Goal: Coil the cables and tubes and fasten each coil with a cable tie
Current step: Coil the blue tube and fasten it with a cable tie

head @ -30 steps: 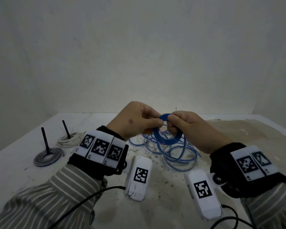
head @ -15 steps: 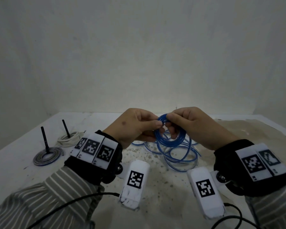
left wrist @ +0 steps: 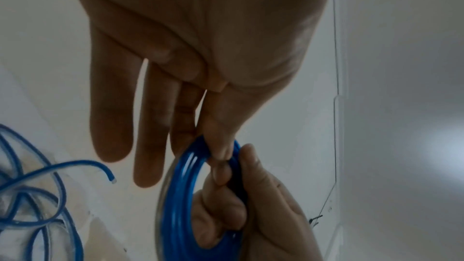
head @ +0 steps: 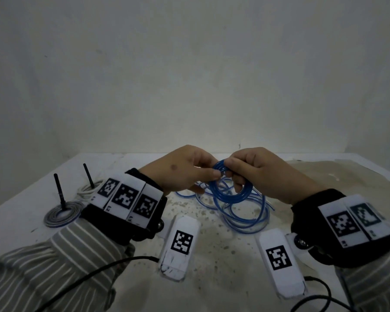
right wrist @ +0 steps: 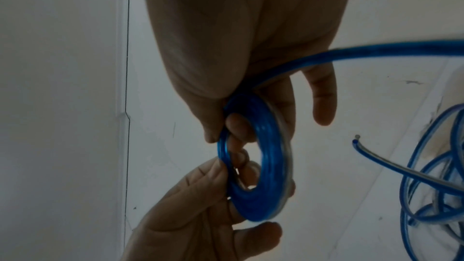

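While a grey coiled cable [head: 61,213] and a white coiled cable [head: 88,190] already lie tied on the white table [head: 212,248], the left hand [head: 180,171] and right hand [head: 260,174] both pinch the half-wound translucent blue tube [head: 229,188] above it, loose loops and a tie remaining.

The light is dim, soft and greyish, and the head view darkens toward its corners. Both wrist views are soft: the palms close to the lens are blurred and shadowed, and a pale glow brightens the wall [left wrist: 426,146] at the right edge.
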{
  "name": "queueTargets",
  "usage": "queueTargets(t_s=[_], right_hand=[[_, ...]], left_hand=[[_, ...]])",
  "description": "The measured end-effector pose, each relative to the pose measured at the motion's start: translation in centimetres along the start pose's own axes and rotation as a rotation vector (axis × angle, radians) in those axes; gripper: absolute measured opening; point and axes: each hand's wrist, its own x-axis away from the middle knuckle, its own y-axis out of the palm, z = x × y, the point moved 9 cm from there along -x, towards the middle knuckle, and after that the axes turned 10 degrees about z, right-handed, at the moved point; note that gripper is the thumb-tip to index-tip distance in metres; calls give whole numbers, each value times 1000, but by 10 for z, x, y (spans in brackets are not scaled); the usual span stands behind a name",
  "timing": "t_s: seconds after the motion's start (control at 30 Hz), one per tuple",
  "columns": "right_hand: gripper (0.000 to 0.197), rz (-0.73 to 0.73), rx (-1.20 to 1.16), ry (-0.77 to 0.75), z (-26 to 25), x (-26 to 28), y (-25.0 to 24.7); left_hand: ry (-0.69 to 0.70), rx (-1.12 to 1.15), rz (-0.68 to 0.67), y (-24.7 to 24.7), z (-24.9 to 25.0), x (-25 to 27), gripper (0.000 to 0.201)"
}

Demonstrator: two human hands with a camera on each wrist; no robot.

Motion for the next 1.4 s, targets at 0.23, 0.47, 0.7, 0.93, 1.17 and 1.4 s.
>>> queueTargets(t_s=[0.23,0.47,0.7,0.93,1.17,1.4], right_hand=[[32,-4,25,-34,-1,-1,1],[38,71,43,-77,-7,0,-4],[30,219,-284,104,14,2,-15],[38,295,-468,151,15,4,-16],[33,355,-142,25,5,-3,-28],[27,341,-497,100,16,0,-17]], left_hand=[[-3,102,72,-8,1,1,5],[50,32,191,-13,11,-2,13],[62,216,384,-26,10,-5,12],[-36,643,488,-14,-9,-6,14],[-42,655,280,10,-16,-4,6],[4,708,491,-14,-18,-3,7]])
